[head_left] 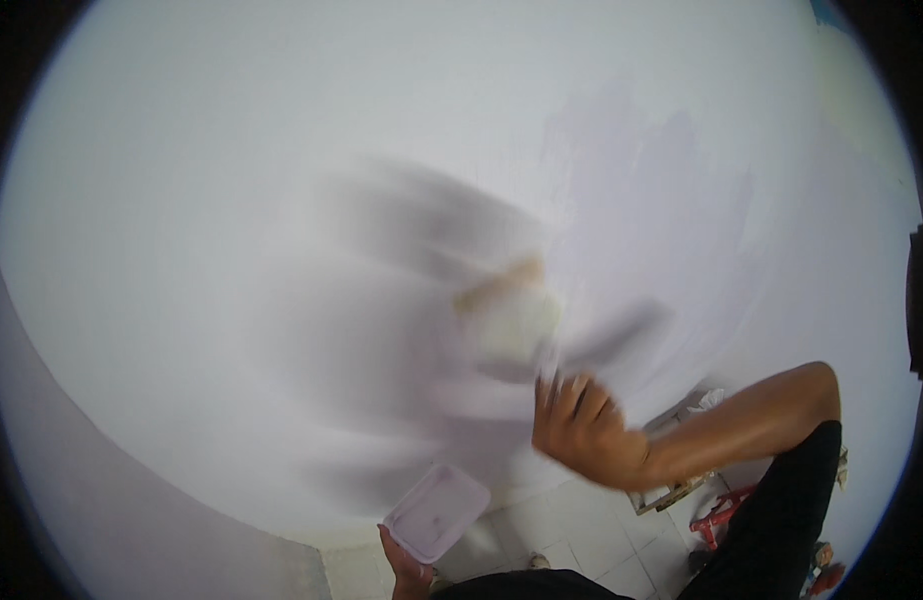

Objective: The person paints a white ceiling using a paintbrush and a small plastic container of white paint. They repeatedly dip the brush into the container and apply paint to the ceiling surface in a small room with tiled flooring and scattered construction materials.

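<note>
My right hand (589, 430) is closed round the handle of a wide flat paintbrush (511, 325), smeared by motion. The brush has a pale body and a tan strip of bristles along its upper edge. It is held up at the white wall (231, 150); whether the bristles touch it I cannot tell. Low down, my left hand (406, 565) grips a shallow rectangular plastic container (413, 493) by its near left corner. Its inside looks pale lilac, like the patches of lilac paint (641, 190) on the wall to the upper right.
Shadows of the arm and brush fall across the wall. Pale floor tiles (611, 530) show below. A wooden frame-like object (669, 496) and a red stool (719, 515) stand at the lower right, behind my right arm. A dark object (919, 300) sits at the right rim.
</note>
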Demonstrator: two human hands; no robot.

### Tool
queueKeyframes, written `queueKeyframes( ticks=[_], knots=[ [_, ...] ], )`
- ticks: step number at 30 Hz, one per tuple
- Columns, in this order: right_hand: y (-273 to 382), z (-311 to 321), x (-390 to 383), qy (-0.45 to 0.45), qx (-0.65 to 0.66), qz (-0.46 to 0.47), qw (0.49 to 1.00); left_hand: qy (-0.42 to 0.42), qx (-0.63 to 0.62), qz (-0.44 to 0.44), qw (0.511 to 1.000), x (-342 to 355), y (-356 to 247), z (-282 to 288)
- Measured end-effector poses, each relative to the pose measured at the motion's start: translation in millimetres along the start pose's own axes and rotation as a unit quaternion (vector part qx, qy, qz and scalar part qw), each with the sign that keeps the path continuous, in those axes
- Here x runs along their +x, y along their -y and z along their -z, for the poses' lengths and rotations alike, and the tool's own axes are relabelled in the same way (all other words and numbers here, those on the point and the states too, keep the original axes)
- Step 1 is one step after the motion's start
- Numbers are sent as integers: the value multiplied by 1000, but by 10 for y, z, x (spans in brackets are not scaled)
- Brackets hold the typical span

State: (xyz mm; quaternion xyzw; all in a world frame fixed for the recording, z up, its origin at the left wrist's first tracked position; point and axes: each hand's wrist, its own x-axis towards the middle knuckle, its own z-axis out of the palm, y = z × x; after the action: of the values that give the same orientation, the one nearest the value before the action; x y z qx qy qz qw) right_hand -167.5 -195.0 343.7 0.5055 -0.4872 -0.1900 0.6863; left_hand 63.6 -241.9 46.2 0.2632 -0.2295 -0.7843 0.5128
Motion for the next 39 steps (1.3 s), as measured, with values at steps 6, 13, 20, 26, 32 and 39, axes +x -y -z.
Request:
queueKeyframes(
  ticks=[6,13,20,26,32,39],
  knots=[
    [390,-332,-331,279,455,171,828,-14,-16,26,999,-36,34,113],
    [-1143,40,258,342,374,-42,861,0,-10,15,1000,15,95,88],
    [-1247,246,587,11,80,-197,977,-17,-6,42,999,-100,-65,122],
    [-465,169,142,0,14,-41,999,-7,-3,59,998,-194,-194,-187],
    [-563,271,-29,110,203,37,972,-14,4,74,997,-295,-377,-435],
    [-2085,105,786,205,314,-66,925,-3,15,42,999,-338,-562,-672]
  ],
)
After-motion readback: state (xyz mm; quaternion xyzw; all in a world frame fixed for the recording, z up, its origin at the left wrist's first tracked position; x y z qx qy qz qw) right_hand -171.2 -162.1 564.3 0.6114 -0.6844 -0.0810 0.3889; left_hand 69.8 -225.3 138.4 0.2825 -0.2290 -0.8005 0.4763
